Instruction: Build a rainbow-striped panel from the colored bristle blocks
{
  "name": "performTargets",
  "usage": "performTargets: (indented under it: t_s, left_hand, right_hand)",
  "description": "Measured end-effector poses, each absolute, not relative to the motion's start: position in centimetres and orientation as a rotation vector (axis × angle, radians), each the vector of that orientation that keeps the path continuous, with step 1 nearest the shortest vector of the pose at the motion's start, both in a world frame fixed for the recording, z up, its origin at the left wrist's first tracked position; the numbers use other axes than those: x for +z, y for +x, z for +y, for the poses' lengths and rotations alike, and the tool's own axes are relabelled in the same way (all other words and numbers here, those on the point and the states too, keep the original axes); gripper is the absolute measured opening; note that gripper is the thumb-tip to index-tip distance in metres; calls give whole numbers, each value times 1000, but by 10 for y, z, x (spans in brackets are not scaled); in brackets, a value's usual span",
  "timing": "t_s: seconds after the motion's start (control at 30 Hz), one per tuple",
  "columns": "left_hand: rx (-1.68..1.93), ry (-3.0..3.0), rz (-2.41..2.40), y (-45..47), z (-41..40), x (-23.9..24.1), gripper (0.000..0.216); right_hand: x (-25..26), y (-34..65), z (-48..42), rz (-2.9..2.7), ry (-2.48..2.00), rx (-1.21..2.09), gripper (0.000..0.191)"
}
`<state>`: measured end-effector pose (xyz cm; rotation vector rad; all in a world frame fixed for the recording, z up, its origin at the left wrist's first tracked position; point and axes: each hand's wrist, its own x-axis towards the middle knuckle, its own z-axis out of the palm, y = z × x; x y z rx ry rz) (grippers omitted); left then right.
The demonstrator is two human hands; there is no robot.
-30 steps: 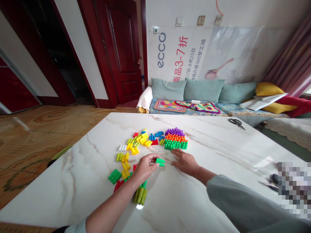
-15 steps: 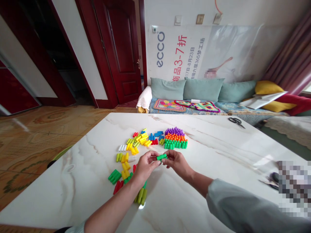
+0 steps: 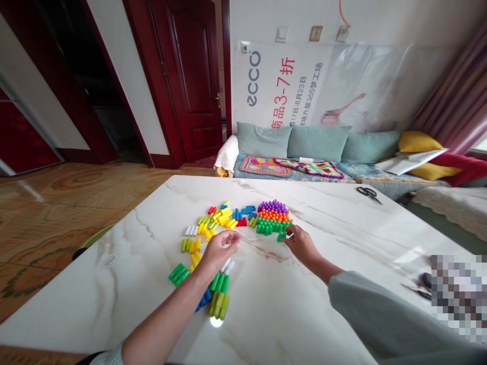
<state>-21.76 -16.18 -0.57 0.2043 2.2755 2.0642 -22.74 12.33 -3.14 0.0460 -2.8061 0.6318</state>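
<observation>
Your right hand: fingers pinch green pegs | left hand: fingers parted, empty | likely light, stiff; hold sides

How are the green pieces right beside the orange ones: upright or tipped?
Upright: those green pieces show rounded tops with their sides below.

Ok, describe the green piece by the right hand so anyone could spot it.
On the white table, find the purple, orange and green cluster. On its near side is the right hand; the green piece is at its fingertips, unlike the green ones packed in rows.
</observation>
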Motion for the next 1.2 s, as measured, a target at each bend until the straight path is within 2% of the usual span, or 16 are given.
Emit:
performTargets:
  t_s: [0.03, 0.17, 0.23, 0.43, 0.7, 0.97, 1.2]
  left_hand:
    - [2058, 217, 2284, -219, -164, -3, 28]
    - [1979, 283, 2389, -225, -182, 13, 30]
    - [1892, 307, 2450, -227, -192, 22, 31]
    - [1535, 343, 2579, -225, -211, 28, 29]
    - [1157, 538, 2590, -220, -213, 8, 17]
    - [738, 693, 2654, -206, -213, 19, 37]
    - [722, 862, 2699, -195, -207, 18, 47]
  right_hand:
    - [-28, -225, 121, -2815, -1, 587, 11]
    - [-18, -214, 113, -2962, -81, 373, 31]
    - [-17, -210, 109, -3027, -44, 325, 30]
    - [-26, -212, 105, -3014, 121, 455, 20]
    - [-32, -214, 110, -3007, 194, 471, 29]
    - [-35, -214, 106, -3013, 318, 485, 39]
    - [-43, -216, 109, -3004, 402, 530, 36]
